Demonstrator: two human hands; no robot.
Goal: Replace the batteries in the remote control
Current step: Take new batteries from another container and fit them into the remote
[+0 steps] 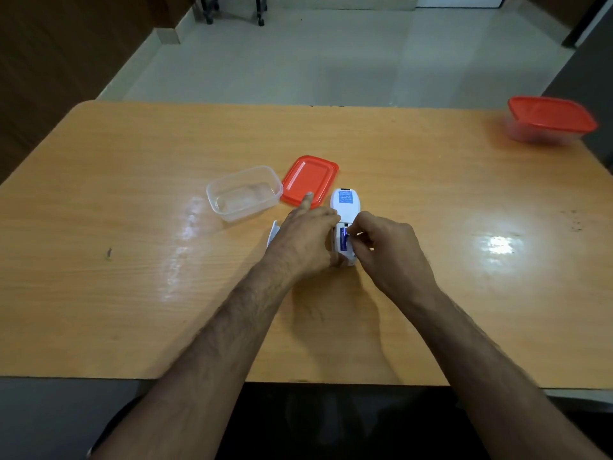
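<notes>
Near the middle of the wooden table (132, 293), a white remote control (345, 207) lies back-side up, its length running from near to far. A blue label sits on its far half, and the battery bay in its near half is uncovered. One blue battery (344, 240) shows inside that bay, lying lengthwise.

The left hand (306, 242) rests against the left side of the remote, fingers curled around its near end to steady it — the forefinger alone sticks out straight, pointing toward the far side. The right hand (388, 250) comes in from the right with its fingertips pinched together at the edge of the bay, touching the battery or just beside it; whether they actually grip it cannot be told at this size.

Just left of the left hand, a small white piece (272, 232) peeks out from behind the knuckles; it is mostly hidden, so what it is stays unclear.

Beyond the hands, a clear plastic container (243, 192) stands open on the table, nothing visible inside. An orange lid (310, 184) lies flat just to its right, touching or nearly touching the container's rim — the outstretched forefinger overlaps its near edge in this view. Far off at the right corner of the table sits a second container (550, 121) with its orange lid on, somewhat blurred.
</notes>
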